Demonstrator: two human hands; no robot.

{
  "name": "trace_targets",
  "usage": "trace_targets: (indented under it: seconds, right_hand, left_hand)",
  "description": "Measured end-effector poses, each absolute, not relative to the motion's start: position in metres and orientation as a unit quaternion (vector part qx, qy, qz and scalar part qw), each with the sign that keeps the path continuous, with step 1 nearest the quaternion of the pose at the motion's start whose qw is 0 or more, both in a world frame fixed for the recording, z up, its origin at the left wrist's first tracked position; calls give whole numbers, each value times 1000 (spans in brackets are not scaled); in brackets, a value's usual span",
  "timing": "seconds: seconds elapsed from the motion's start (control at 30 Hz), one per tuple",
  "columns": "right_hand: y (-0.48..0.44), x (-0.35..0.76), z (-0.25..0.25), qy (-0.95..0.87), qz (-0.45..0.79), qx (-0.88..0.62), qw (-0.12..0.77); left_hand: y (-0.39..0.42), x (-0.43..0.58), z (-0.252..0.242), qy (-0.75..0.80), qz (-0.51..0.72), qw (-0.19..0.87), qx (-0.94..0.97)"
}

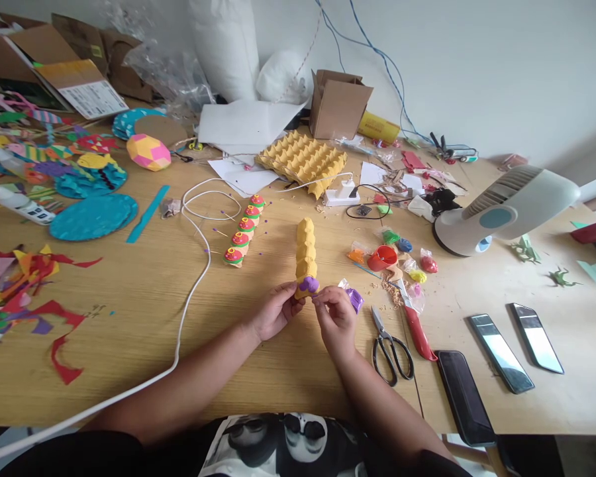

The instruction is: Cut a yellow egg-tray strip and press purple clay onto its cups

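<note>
A strip cut from a yellow egg carton [306,248] points away from me, its near end between my hands. Purple modelling clay [308,285] covers part of the nearest bump. My left hand [277,310] grips the strip's near end from the left, thumb on top. At the right side of the clay, my right hand [336,317] has its thumb and fingers pinched together against the purple edge. To the left lies a decorated egg-carton strip [243,232] with red and green bumps. An opened packet of purple clay [353,298] rests just behind my right hand.
Black-handled scissors [388,348], a red-handled knife [417,328] and several phones [465,397] lie to the right. Beyond are clay packets [390,236], a red cup [382,257] and a fan [501,205]. A white cable [191,295] crosses the left side. A yellow egg tray [302,159] sits at the back.
</note>
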State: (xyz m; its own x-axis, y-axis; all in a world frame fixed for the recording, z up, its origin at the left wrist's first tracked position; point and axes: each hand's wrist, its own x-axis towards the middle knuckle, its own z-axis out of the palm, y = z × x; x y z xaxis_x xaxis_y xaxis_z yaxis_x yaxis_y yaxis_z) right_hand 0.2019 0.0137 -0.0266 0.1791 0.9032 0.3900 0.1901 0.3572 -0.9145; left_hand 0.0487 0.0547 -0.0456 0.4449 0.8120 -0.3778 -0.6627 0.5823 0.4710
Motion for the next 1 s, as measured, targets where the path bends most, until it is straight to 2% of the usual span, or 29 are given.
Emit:
trace_targets:
  seconds: [0.43, 1.0]
  right_hand:
    - [16, 201, -26, -597, 233, -506, 577]
    - [18, 200, -36, -653, 178, -507, 533]
  left_hand:
    - [46, 50, -46, 266, 386, 867, 169]
    - [47, 50, -45, 247, 420, 859, 156]
